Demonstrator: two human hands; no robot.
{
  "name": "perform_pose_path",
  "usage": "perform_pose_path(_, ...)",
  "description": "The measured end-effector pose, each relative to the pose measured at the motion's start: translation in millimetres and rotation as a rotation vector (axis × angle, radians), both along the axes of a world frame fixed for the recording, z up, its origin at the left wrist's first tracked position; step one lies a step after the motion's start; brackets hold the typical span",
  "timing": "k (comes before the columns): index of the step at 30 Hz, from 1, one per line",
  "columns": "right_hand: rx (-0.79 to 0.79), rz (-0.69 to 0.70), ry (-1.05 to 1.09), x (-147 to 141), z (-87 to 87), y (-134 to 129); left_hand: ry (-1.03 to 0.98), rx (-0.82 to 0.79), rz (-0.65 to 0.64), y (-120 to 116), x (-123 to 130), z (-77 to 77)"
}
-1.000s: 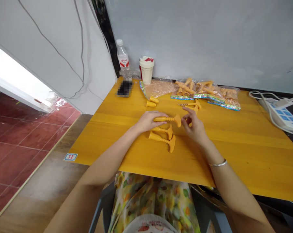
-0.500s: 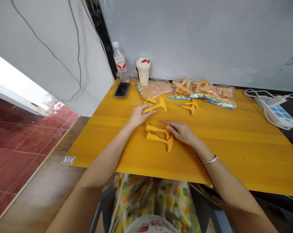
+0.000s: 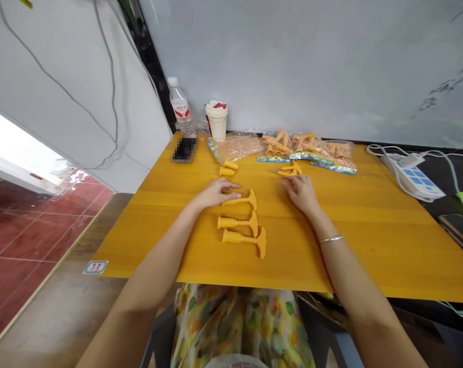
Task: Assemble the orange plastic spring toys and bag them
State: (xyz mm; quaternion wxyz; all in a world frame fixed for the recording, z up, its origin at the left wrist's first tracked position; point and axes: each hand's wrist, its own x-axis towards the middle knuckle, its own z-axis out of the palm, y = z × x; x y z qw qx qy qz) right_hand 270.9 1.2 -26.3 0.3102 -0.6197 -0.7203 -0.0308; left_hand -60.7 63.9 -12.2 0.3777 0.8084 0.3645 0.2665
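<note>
My left hand is open, its thumb over the sleeve end of a yellow T-handled tool lying on the table. Nearer to me are two similar tools, a middle one and a front one, handles to the right. My right hand is also open, fingers bent down at the near side of two unsheathed T-handled tools with spiral metal tips. Its fingertips overlap them in view; contact is unclear. Two loose ribbed yellow sleeves lie beyond my left hand.
Clear bags of orange tools lie along the back of the wooden table, beside a flattened plastic bag. A white cup, a water bottle and a phone stand back left. A power strip is at right.
My left hand has lowered its tool to the table behind the other two and loosened its fingers. My right hand has moved away from those two tools, up to the spiral-tipped ones.
</note>
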Motion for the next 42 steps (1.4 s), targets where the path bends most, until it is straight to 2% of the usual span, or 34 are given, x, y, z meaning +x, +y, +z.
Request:
perform_pose_path(2, 0.041, -0.055, 0.0, 13, -11.4, 10, -0.095, -0.07, 0.123, 8, -11, 5.3)
perform_pose_path(3, 0.06, -0.062, 0.002, 17, -16.1, 14, -0.163, -0.11, 0.231, 13, -19, 7.1)
perform_pose_path(6, 0.103, -0.042, 0.003, 19, -25.4, 19, -0.336, -0.21, 0.652, 27, -42, 7.7)
perform_pose_path(7, 0.109, -0.032, 0.001, 18, -26.9, 19, -0.349, -0.232, 0.74, 30, -47, 6.0)
perform_pose_path(8, 0.11, -0.023, -0.002, 17, -27.8, 19, -0.336, -0.246, 0.761, 32, -49, 3.6)
perform_pose_path(10, 0.105, -0.023, -0.007, 16, -28.6, 18, -0.273, -0.227, 0.628, 31, -45, -2.1)
perform_pose_path(12, 0.092, -0.035, -0.014, 16, -28.5, 18, -0.206, -0.145, 0.441, 28, -34, -7.5)
perform_pose_path(13, 0.085, -0.045, -0.018, 16, -28.3, 18, -0.171, -0.086, 0.395, 27, -28, -9.7)
perform_pose_path(14, 0.078, -0.058, -0.021, 16, -28.1, 18, -0.135, -0.019, 0.389, 26, -23, -11.6)
perform_pose_path(16, 0.065, -0.083, -0.028, 17, -27.5, 20, -0.069, 0.1, 0.459, 27, -18, -14.8)
perform_pose_path(18, 0.039, -0.093, -0.042, 16, -26.7, 22, -0.008, 0.174, 0.535, 31, -17, -17.6)
perform_pose_path(20, 0.005, -0.088, -0.063, 14, -25.8, 22, 0.041, 0.221, 0.558, 35, -16, -20.1)
perform_pose_path(25, -0.016, -0.147, -0.137, 6, -23.0, 18, 0.114, 0.347, 0.412, 41, -4, -24.0)
perform_pose_path(30, -0.033, -0.141, -0.213, -3, -19.2, 9, 0.171, 0.361, 0.333, 40, 9, -26.4)
perform_pose_path(33, 0.006, -0.097, -0.247, -12, -12.7, 2, 0.157, 0.35, 0.342, 34, 10, -21.4)
perform_pose_path(36, 0.105, -0.062, -0.295, -26, -1.1, -4, 0.03, 0.364, 0.319, 23, 9, -7.3)
perform_pose_path(39, 0.209, -0.024, -0.353, -41, 10.8, -8, -0.053, 0.304, 0.231, 8, 12, 8.8)
perform_pose_path(42, 0.296, 0.011, -0.39, -52, 18.2, -11, -0.052, 0.247, 0.145, -3, 19, 17.5)
